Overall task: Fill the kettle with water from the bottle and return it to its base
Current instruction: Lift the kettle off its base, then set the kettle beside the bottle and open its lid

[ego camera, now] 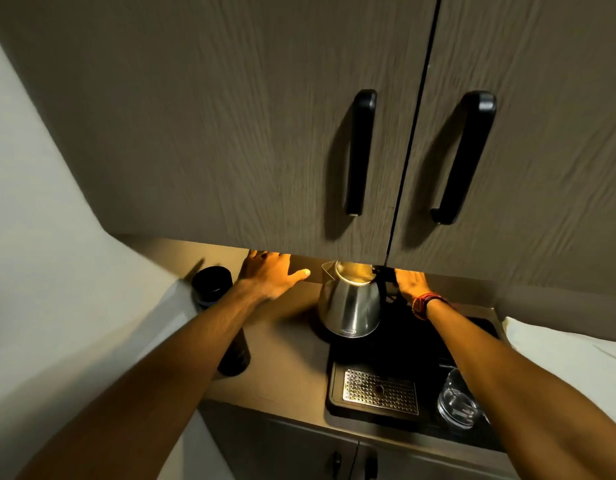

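Two hands up under cabinet, mid-frame: left hand spread wide, empty; right hand by kettle handle, grip can't tell; kettle on base, lid open — pre-fill step, next needs bottle, left of frame.

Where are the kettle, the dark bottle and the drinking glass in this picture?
kettle (349, 308): head view, on its shiny steel body.
bottle (213, 289): head view, on its upper part beside the left forearm.
glass (458, 405): head view, on its clear side wall.
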Demonstrator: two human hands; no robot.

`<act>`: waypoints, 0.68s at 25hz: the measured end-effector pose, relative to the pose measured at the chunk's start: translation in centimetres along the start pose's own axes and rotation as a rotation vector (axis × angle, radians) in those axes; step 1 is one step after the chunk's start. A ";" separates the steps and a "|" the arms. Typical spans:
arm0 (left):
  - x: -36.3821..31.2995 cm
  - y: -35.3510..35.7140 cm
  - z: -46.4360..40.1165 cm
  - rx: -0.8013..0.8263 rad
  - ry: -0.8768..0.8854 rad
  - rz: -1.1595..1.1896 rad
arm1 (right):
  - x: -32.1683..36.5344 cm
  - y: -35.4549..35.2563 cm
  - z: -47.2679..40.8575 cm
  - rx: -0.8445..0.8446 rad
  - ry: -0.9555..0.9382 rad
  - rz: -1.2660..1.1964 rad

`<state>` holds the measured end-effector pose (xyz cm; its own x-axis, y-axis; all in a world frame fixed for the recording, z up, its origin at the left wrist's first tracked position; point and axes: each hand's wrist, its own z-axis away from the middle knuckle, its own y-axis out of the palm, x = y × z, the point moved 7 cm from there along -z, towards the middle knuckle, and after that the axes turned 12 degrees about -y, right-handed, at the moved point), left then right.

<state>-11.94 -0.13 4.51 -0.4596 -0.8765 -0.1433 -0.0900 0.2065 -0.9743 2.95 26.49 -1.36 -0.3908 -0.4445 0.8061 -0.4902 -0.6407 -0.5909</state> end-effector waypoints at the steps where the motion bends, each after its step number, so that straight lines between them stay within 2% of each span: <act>1: 0.8 -0.5 0.0 -0.019 -0.021 0.014 | -0.1 1.6 -0.1 0.077 0.039 -0.012; 2: 1.5 -0.9 0.0 -0.034 -0.039 0.013 | 0.0 3.3 0.1 0.138 0.095 -0.084; 4: 2.8 -1.5 0.0 -0.037 -0.074 -0.015 | 1.3 6.0 -0.2 0.179 0.100 -0.035; 5: 3.5 -1.7 0.0 -0.021 -0.090 -0.027 | 2.8 6.9 -0.7 0.117 0.016 0.039; 7: 5.5 -1.9 0.2 0.041 -0.132 -0.052 | 5.8 9.5 -0.6 0.058 -0.118 -0.004; 10: 8.5 -2.0 0.8 0.130 -0.144 -0.083 | 7.0 13.1 -0.6 0.113 -0.147 0.022; 12: 10.1 -2.1 1.1 0.196 -0.141 -0.091 | 7.2 15.4 0.1 0.178 -0.273 0.226; 14: 11.4 -1.9 1.5 0.272 -0.144 -0.128 | 7.7 16.8 0.2 0.265 -0.259 0.196; 17: 12.7 -1.8 2.1 0.347 -0.123 -0.113 | 7.2 17.8 -0.4 0.290 -0.239 0.149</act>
<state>-15.77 -12.54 4.04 -0.3523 -0.9353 -0.0313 0.1804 -0.0351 -0.9830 -8.89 12.12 -6.11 -0.2319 -0.6573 0.7171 -0.1882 -0.6929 -0.6960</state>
